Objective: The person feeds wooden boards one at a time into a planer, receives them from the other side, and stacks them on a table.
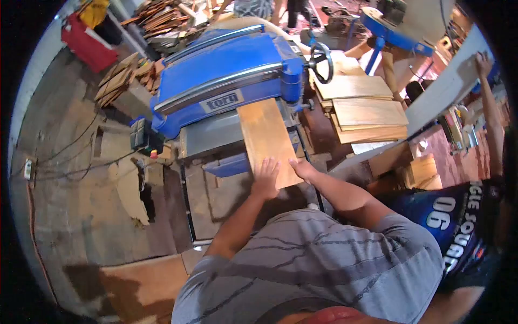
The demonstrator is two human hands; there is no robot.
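A long wooden board (267,139) lies on the grey table of a blue planer (226,81), its long axis running from the person toward the machine — far end at the machine's mouth. The left hand (266,175) rests flat on the near end, fingers spread; the right hand (303,170) grips the near corner. Planks (367,110) are stacked to the right.

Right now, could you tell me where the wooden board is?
In the head view, the wooden board lies at centre on the grey infeed table of the blue thickness planer, with the left hand and right hand on its near end.
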